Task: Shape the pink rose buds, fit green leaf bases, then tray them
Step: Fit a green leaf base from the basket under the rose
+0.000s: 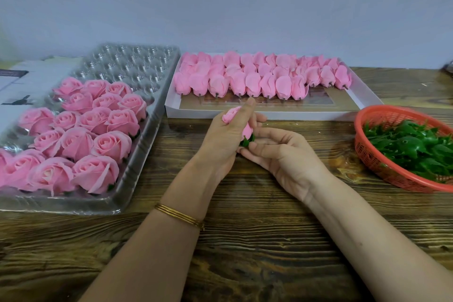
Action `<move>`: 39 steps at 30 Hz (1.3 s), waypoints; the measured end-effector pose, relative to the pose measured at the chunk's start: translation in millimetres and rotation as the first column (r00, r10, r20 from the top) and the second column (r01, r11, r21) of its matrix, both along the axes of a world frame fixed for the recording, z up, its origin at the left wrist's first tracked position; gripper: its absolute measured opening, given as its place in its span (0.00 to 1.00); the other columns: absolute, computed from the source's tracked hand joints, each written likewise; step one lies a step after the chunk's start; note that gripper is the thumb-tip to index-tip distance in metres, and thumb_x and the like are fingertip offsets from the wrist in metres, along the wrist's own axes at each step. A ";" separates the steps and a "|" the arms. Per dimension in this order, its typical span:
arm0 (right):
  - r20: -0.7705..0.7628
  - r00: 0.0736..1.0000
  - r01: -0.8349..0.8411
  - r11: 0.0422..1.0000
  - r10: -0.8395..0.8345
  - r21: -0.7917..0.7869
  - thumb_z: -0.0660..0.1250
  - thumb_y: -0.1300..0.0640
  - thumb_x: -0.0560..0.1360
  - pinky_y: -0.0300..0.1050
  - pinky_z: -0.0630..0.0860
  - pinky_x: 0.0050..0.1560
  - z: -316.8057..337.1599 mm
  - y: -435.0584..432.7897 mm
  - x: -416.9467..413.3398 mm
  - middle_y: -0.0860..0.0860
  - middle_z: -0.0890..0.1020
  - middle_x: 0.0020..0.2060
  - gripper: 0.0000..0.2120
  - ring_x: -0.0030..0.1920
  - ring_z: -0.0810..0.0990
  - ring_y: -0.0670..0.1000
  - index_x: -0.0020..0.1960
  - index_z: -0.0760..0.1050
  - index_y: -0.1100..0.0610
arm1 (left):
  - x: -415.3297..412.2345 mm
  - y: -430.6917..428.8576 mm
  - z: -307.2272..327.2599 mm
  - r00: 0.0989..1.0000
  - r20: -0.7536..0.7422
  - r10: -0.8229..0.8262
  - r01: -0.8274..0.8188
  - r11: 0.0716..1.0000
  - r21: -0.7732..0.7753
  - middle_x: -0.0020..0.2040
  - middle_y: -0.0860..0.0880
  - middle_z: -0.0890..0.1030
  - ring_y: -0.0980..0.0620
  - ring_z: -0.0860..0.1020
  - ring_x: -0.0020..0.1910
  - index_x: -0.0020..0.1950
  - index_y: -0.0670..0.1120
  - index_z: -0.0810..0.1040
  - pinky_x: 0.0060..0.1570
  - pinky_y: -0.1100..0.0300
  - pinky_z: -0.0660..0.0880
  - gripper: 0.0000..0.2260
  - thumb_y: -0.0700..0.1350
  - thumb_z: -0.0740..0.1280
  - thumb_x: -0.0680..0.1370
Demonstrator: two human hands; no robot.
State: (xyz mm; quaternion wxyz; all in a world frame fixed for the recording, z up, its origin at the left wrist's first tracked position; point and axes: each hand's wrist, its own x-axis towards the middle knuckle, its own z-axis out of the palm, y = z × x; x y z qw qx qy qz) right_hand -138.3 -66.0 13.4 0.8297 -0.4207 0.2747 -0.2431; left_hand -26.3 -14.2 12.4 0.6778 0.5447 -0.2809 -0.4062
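Left: tray (149,130), roses (73,140) filling its near rows. Centre, above the table: bud (230,114) wrapped in left hand (223,137), thumb up along the petals. Leaf base (246,142) at its bottom, met by half-curled fingers of right hand (286,157); pinch or mere touch, cannot tell. Best to hold petals lightly, push base up square, then seat in a cup beyond the roses. Stem and most of base hidden by fingers. Basket (367,157) cut off at right.

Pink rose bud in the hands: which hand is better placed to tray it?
Probably the left hand: it grips the pink rose bud, and the clear plastic tray lies on its side.
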 end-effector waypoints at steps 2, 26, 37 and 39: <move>-0.005 1.000 0.002 1.000 -0.002 0.009 0.62 0.79 0.73 0.42 0.83 0.46 0.1 -0.6 0.0 0.64 0.83 0.46 0.16 0.44 0.85 0.55 0.60 0.75 0.74 | -0.4 0.5 1.2 1.000 -0.003 0.000 0.000 1.000 0.000 0.44 0.52 0.83 0.59 0.82 0.43 0.29 0.47 0.72 0.44 0.64 0.78 0.21 0.54 0.62 0.81; -0.031 0.999 0.036 0.995 -0.039 -0.095 0.71 0.70 0.59 0.46 0.80 0.55 -3.3 -1.3 3.1 0.59 0.84 0.40 0.18 0.45 0.83 0.55 0.49 0.80 0.66 | -1.2 0.9 1.5 0.999 -0.028 -0.038 0.037 0.999 -0.027 0.42 0.50 0.82 0.55 0.80 0.41 0.30 0.46 0.74 0.44 0.57 0.76 0.21 0.52 0.62 0.82; -0.018 0.999 0.026 0.989 -0.029 -0.145 0.72 0.69 0.57 0.41 0.82 0.48 -7.4 -3.6 2.7 0.57 0.84 0.37 0.15 0.41 0.83 0.53 0.44 0.81 0.63 | -1.1 1.8 2.5 0.998 -0.029 -0.048 0.048 0.999 -0.005 0.42 0.50 0.82 0.54 0.80 0.42 0.31 0.45 0.74 0.48 0.56 0.76 0.20 0.52 0.62 0.82; -0.022 1.000 0.007 0.987 -0.011 -0.162 0.73 0.68 0.57 0.40 0.82 0.47 -7.0 -3.7 2.4 0.57 0.83 0.38 0.15 0.40 0.82 0.52 0.44 0.81 0.63 | -0.4 2.0 2.8 0.998 -0.042 -0.044 0.044 0.999 -0.001 0.43 0.49 0.81 0.54 0.80 0.42 0.32 0.44 0.73 0.48 0.56 0.76 0.21 0.52 0.62 0.82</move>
